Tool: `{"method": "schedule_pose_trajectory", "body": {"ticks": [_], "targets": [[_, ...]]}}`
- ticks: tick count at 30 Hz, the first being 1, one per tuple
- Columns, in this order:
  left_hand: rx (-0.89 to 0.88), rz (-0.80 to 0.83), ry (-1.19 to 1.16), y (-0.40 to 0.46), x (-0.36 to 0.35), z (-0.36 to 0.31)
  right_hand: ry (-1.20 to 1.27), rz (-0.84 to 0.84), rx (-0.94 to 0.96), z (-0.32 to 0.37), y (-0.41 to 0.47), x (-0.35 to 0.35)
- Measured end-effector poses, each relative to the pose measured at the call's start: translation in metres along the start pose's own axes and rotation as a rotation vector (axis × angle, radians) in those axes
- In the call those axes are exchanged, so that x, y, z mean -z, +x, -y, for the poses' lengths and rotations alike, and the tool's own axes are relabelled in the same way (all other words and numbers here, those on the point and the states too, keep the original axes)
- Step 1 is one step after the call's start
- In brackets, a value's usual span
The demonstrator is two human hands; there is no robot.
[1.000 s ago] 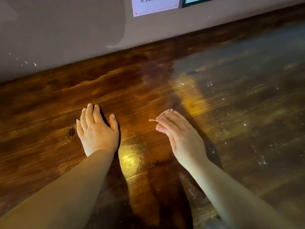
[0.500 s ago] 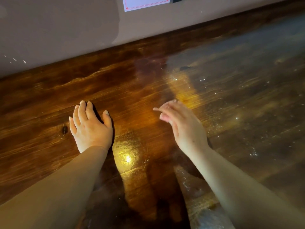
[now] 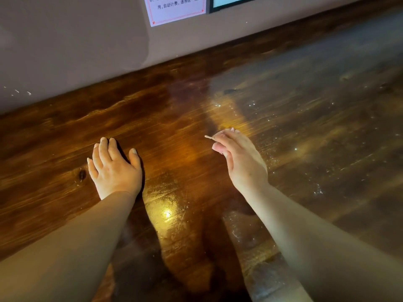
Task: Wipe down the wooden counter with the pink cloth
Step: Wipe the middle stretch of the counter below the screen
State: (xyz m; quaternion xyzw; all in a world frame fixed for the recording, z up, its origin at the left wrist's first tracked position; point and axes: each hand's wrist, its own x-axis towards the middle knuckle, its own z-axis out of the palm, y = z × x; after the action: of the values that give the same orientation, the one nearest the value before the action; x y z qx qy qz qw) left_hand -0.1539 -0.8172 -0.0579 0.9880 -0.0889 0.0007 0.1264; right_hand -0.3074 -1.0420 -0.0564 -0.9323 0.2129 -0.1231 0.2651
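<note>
Wooden counter [image 3: 305, 131] under flat left hand [image 3: 115, 168]; right hand [image 3: 239, 162] pinches a sliver [image 3: 209, 137].

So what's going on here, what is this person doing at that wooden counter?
A person leans over a dark wooden counter that runs along a wall. Their left hand rests flat on the wood with straight fingers. Their right hand is raised just above the surface and pinches a small thin sliver, like a toothpick, between its fingertips. No pink cloth is in view, so no wiping is under way right now. Shiny specks dot the counter's right part, and a printed notice hangs on the wall.
</note>
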Motion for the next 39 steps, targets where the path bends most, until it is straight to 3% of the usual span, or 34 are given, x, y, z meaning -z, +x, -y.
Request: {"method": "schedule_pose_trajectory", "body": {"ticks": [2,5,8,10,13,17,19,24,26,30,36,39], "targets": [[0.002,0.015,0.002,0.000,0.001,0.000,-0.023,-0.018,-0.063,0.011,-0.017,-0.007],[0.001,0.040,-0.008,0.002,0.003,0.000,0.010,0.057,0.120,0.028,-0.068,-0.012],[0.005,0.080,0.002,0.004,0.004,0.001,0.014,0.113,0.257,0.011,-0.066,0.000],[0.014,0.141,0.020,0.006,0.006,0.001,0.008,0.114,0.183,0.004,-0.047,0.007],[0.033,0.244,0.071,0.011,0.012,0.002,0.020,-0.016,-0.024,0.014,-0.042,0.001],[0.023,0.179,0.026,-0.008,0.022,-0.010,0.044,0.116,0.166,0.033,-0.102,-0.012],[-0.052,0.249,-0.020,-0.036,0.020,-0.022,0.010,0.164,0.222,0.020,-0.101,-0.003],[-0.089,0.375,0.014,-0.109,0.008,-0.041,-0.026,0.050,-0.016,0.010,-0.075,0.006],[-0.075,0.368,0.016,-0.124,0.008,-0.044,-0.034,0.093,-0.001,0.024,-0.100,-0.004],[-0.201,0.262,-0.006,-0.148,0.013,-0.035,-0.029,0.165,0.236,0.025,-0.141,0.003],[-0.248,0.164,-0.101,-0.173,0.002,-0.026,-0.047,0.081,-0.025,0.017,-0.123,0.008],[-0.273,0.120,-0.123,-0.177,-0.004,-0.026,-0.042,0.123,0.130,0.031,-0.169,0.002]]}}
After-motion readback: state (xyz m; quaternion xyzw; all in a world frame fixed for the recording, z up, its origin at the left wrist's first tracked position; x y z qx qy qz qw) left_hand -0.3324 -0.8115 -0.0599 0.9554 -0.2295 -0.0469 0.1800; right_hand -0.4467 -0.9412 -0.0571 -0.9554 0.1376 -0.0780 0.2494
